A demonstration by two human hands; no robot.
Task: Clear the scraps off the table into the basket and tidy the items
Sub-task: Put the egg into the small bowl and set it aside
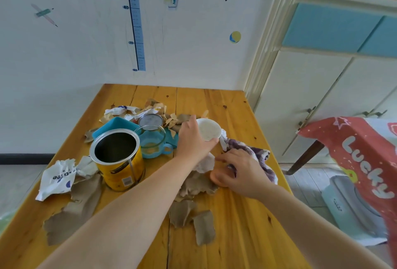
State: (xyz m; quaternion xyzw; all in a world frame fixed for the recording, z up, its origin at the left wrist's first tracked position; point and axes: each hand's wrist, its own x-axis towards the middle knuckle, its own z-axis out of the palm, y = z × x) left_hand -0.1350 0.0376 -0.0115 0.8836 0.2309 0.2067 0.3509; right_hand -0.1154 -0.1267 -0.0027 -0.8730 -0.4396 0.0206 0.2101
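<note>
**Fig. 1.** Person's body, head-cam view; both upper limbs, elbows out of frame.

(a) L hand [191, 137]: bare; back of hand faces cam, knuckle ridges faintly visible.

(b) L forearm [129, 215]: bare from wrist to near-left edge of frame. Long, smooth taper, narrow at wrist and broadening toward cam. Surface even, soft shading along its underside.

(c) R hand [242, 172]: bare; back of hand and knuckles visible. Fingers [225, 155] bare and slim; nails too blurred to describe.

(d) R forearm [311, 225]: bare from wrist to near-right corner, same taper as (b). Wide-angle lens enlarges the near parts of both arms.
</note>
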